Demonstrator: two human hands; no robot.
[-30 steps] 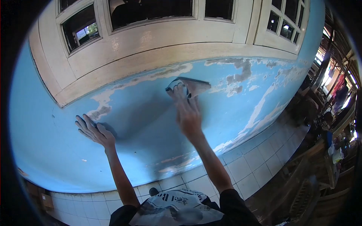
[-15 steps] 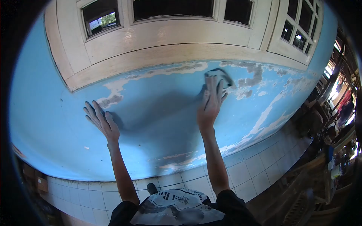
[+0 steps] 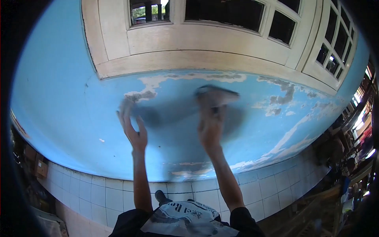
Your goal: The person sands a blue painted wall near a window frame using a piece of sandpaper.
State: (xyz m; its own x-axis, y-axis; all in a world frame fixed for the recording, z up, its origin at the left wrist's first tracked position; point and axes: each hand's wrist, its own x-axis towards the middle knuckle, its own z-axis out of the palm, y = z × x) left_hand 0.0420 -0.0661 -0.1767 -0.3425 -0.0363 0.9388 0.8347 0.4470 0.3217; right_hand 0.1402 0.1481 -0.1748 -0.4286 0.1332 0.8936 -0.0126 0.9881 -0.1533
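Grips blurred flat scraper (image 3: 216, 94) in right hand (image 3: 209, 130) against peeling blue wall (image 3: 59, 102); splays empty left hand (image 3: 133, 128); shows "Re" on shirt (image 3: 177, 215)

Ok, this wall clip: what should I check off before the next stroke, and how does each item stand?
1. Right hand grips tool: ok, fingers closed on it.
2. Tool against wall: ok, it seems pressed on the blue paint.
3. Left hand braced: ok, open, flat on the wall.
4. Hands apart: ok, a clear gap between them.
5. Tool clear of window frame: ok, it lies below it.
6. Tool's edge: cannot tell, blurred.
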